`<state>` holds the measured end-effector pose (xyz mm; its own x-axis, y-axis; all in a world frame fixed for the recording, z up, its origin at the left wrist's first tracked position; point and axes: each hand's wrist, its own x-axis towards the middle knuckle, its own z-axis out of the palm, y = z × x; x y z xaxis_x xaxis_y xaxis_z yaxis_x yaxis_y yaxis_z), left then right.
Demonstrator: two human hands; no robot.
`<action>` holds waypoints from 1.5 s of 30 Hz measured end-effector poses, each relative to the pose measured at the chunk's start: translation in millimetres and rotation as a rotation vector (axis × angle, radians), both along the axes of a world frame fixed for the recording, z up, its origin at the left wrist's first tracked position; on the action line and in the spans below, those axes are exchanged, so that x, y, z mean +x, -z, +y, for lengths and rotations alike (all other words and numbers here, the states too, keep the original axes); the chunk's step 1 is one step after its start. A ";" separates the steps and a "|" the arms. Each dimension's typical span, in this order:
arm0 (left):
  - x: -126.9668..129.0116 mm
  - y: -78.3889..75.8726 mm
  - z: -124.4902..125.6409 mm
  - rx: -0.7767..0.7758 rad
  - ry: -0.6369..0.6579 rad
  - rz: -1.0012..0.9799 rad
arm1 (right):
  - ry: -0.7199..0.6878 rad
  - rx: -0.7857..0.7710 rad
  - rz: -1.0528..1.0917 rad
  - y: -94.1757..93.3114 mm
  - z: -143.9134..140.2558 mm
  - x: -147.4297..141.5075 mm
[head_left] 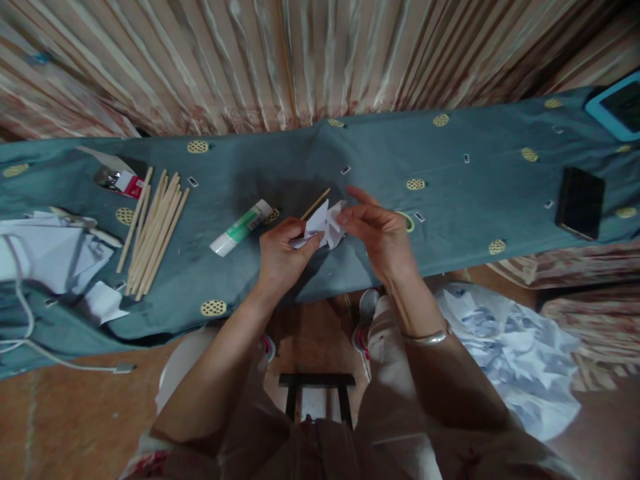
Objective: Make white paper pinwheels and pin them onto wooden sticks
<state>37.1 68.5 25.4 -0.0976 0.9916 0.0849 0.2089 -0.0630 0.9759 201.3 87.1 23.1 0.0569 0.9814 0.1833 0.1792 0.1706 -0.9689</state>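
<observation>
Above the near edge of the cloth, my left hand (286, 257) pinches a white folded paper (317, 223) with pointed flaps between thumb and fingers. My right hand (383, 237) is at the paper's right side, thumb and a finger closed at a flap, the index finger raised. A thin wooden stick (316, 204) shows behind the paper; whether it is held or lies on the cloth I cannot tell. A white and green glue stick (241, 228) lies left of my left hand. Part of a pale green ring (409, 222) peeks out behind my right hand.
Several wooden sticks (157, 233) lie at left, near an open small box (120, 179) and a pile of white paper (45, 250). A white cable (75, 365) hangs over the edge. At right lie a dark phone (580, 203) and a blue-framed device (617, 107). A bag of folded papers (515, 353) stands below.
</observation>
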 end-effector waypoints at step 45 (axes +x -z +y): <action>6.4 -1.4 -1.2 -0.289 -0.024 -0.460 | -0.027 -0.012 0.028 -3.4 -1.1 -7.7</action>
